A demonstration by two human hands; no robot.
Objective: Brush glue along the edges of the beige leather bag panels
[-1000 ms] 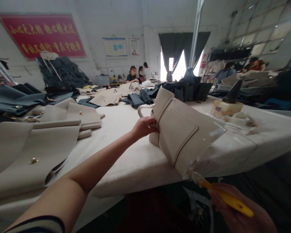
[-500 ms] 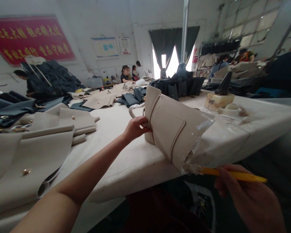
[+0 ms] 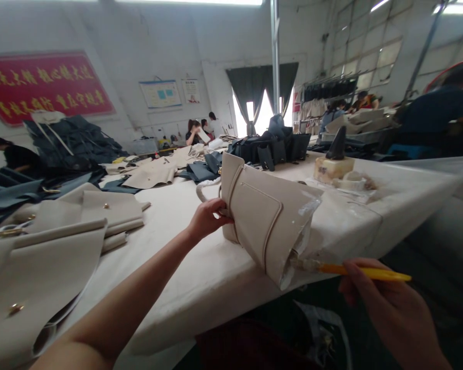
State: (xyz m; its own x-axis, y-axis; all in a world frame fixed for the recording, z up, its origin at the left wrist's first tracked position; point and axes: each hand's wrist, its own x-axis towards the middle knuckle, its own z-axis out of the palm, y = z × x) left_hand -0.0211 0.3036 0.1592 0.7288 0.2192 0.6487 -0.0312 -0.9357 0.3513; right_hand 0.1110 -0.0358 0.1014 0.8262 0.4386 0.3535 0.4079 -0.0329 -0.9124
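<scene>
My left hand [image 3: 209, 221] grips the top of a beige leather handbag [image 3: 258, 221], close to its curved pale handle [image 3: 205, 188]. The bag stands tilted on the table's edge, with a stitched pocket outline on its face. Whitish glue is smeared over its far end. My right hand [image 3: 386, 303] holds a yellow-handled brush [image 3: 360, 272] low in front of the table. The brush's glue-coated tip [image 3: 303, 265] touches the bag's lower corner. The bag's inside is hidden.
The white-covered worktable [image 3: 170, 288] ends in an edge just below the bag. Beige leather flaps with gold studs [image 3: 61, 257] lie at left. Dark bags [image 3: 272, 146] stand beyond. A cream block with a black spike [image 3: 334, 162] stands at right. Several co-workers sit farther off.
My view has swung and tilted, so the room appears shifted left. The brush has turned from a diagonal to nearly level, its tip still at the bag's corner. A seated co-worker now shows at right.
</scene>
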